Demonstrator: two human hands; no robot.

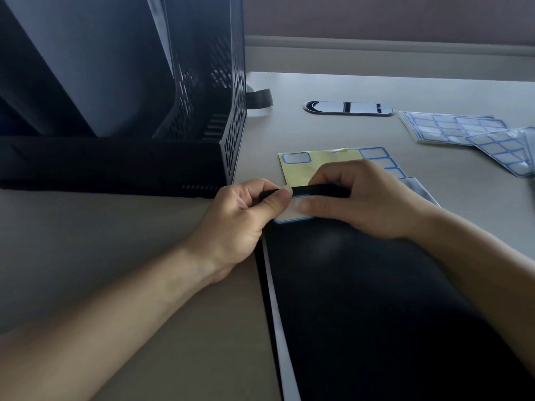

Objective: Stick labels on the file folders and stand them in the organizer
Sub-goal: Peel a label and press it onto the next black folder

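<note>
labelling | left hand [246,209] pinches folder [376,299] far edge | right hand [362,201] grips it, thumb pressing label [292,217] | rub outward, keep it square

Left hand [246,211] and right hand [362,204] seemingly pinch label [291,216] onto black folder [376,308].

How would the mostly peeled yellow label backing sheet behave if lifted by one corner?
Probably floppy: the yellow backing sheet looks paper-thin, its top edge already curled. Probably very light, so a nudge could slide it across the smooth beige desk.
</note>
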